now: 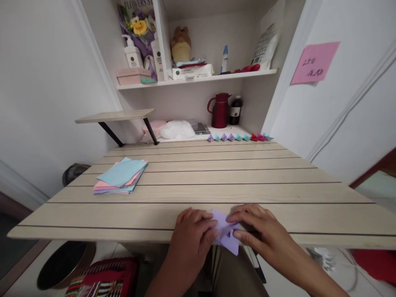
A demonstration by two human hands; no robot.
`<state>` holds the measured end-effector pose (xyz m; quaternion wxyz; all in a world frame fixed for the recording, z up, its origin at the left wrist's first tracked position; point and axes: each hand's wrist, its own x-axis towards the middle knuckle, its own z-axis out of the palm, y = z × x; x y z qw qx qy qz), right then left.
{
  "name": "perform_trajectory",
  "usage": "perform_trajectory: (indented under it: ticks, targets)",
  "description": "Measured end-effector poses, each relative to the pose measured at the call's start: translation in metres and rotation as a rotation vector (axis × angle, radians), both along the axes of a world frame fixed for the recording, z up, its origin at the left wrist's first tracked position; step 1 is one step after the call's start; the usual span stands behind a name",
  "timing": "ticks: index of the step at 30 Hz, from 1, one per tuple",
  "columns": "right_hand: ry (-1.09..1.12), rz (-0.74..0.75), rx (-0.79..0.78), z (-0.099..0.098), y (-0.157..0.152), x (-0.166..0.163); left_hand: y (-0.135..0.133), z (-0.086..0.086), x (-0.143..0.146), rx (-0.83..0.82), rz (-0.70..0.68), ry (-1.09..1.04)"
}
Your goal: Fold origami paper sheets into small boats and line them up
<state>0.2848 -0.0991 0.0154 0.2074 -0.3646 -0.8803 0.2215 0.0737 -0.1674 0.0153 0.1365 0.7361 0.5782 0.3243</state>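
A small lilac paper piece [225, 231], partly folded, lies at the near edge of the wooden slatted table [216, 181] and hangs a little over it. My left hand [192, 233] presses on its left side with curled fingers. My right hand [256, 229] pinches its right side, fingertips on the fold. A stack of coloured paper sheets [121, 176], blue on top, lies at the table's left. A row of small folded paper shapes [238, 137] in purple, teal and red lines the far edge.
Behind the table a white alcove holds a dark red jug [220, 110], a dark bottle [235, 110] and a shelf with bottles and boxes. A small wooden riser [116, 116] stands at the back left. A pink note [314, 62] sticks on the right wall.
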Motion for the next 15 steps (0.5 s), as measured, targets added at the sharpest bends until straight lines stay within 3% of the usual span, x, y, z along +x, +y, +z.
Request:
perform_trajectory:
  ticks: [9,15]
  targets:
    - [0.001,-0.062,0.013,-0.0001,-0.0013,-0.0061,0.0019,-0.0042,0.0069,0.028,0.091,-0.025]
    - [0.018,0.014,0.008,0.0029,-0.0024,-0.0011,0.0029,-0.0053,0.0087,0.030,0.126,-0.016]
